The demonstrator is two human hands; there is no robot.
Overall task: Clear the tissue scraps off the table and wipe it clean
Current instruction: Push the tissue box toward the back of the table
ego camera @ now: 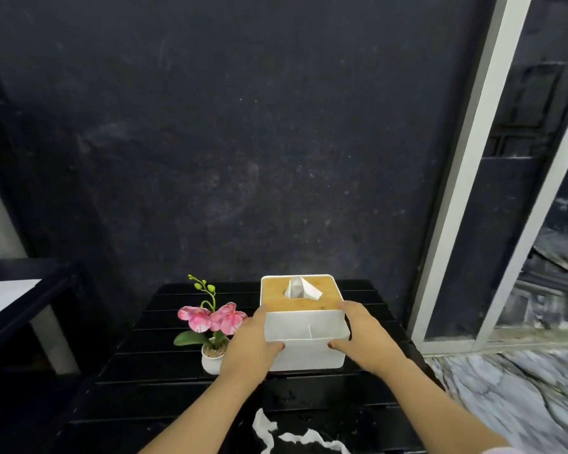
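A white tissue box with a bamboo lid stands on the black slatted table; a white tissue sticks up from its slot. My left hand grips the box's left side and my right hand grips its right side, thumbs on the front rim. Torn white tissue scraps lie on the table near its front edge, between my forearms.
A small white pot with pink orchid flowers stands just left of the box, close to my left hand. A black wall rises behind the table. A white door frame and marbled floor are to the right; another dark table stands at the left.
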